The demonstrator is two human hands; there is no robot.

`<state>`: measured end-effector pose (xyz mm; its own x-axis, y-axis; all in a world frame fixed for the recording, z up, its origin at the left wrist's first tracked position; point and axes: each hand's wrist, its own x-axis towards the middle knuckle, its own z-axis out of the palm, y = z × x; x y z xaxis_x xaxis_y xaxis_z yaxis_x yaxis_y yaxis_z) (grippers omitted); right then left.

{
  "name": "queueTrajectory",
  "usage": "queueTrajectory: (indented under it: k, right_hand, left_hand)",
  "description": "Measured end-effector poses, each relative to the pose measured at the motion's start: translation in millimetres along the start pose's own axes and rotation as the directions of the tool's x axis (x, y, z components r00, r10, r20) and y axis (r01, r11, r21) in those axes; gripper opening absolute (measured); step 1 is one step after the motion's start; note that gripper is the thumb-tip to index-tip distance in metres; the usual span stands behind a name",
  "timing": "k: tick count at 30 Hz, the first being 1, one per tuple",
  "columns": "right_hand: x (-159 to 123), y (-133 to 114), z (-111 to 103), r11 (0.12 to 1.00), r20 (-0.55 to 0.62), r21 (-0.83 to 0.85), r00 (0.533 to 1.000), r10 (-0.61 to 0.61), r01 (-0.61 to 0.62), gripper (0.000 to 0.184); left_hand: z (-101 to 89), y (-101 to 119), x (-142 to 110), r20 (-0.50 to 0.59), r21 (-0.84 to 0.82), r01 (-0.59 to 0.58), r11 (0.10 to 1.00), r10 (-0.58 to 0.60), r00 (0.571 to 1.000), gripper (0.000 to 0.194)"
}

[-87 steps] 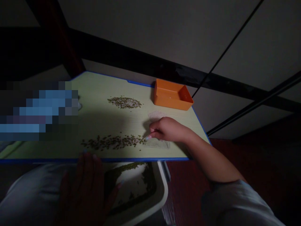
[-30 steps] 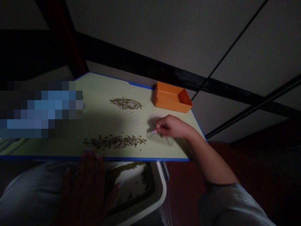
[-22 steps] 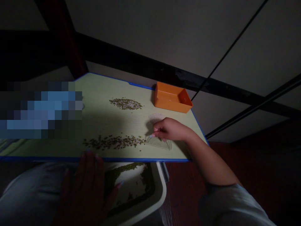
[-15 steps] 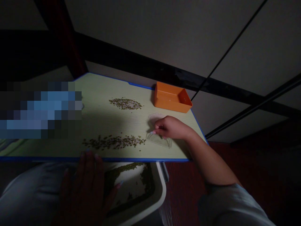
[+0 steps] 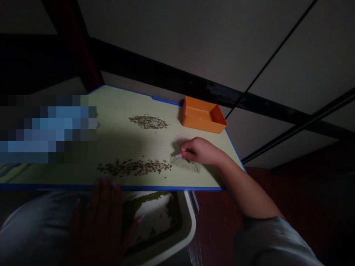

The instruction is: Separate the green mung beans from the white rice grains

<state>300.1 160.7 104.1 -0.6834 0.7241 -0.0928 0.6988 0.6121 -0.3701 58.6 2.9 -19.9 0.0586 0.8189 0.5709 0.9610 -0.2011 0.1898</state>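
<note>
My right hand (image 5: 197, 149) pinches a clear plastic protractor (image 5: 186, 165) between thumb and fingers, low over the right part of the table. Just left of the protractor, a long strip of small green and brown grains (image 5: 135, 167) lies near the table's front edge. A second, rounder heap of grains (image 5: 149, 122) is farther back. My left hand (image 5: 100, 214) is in shadow at the front edge, fingers stretched out and apart, holding nothing. Its fingertips are at the table's blue rim, close to the strip of grains.
An orange open box (image 5: 203, 120) stands at the table's back right corner. Below the front edge is a white bin (image 5: 191, 218) with green grains along its sides. Behind the pale table (image 5: 116, 103) are cabinet panels (image 5: 194, 40). A pixelated patch covers the left side.
My right hand and the protractor have shifted slightly left, toward the end of the front strip of grains. My left hand, both heaps and the orange box stay in place.
</note>
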Motion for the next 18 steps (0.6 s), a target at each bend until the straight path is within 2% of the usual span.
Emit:
queueTrajectory:
  k: [11, 18]
  right_hand:
    - [-1.0, -1.1, 0.4, 0.992, 0.044, 0.078, 0.994, -0.103, 0.099, 0.025]
    - [-1.1, -4.1, 0.9, 0.996, 0.029, 0.016, 0.996, -0.084, 0.083, 0.026]
  left_hand:
    - [1.4, -5.0, -2.7, 0.005, 0.022, -0.045, 0.999, 0.045, 0.999, 0.081]
    - [0.2, -3.6, -1.6, 0.006, 0.022, -0.035, 0.999, 0.035, 0.999, 0.079]
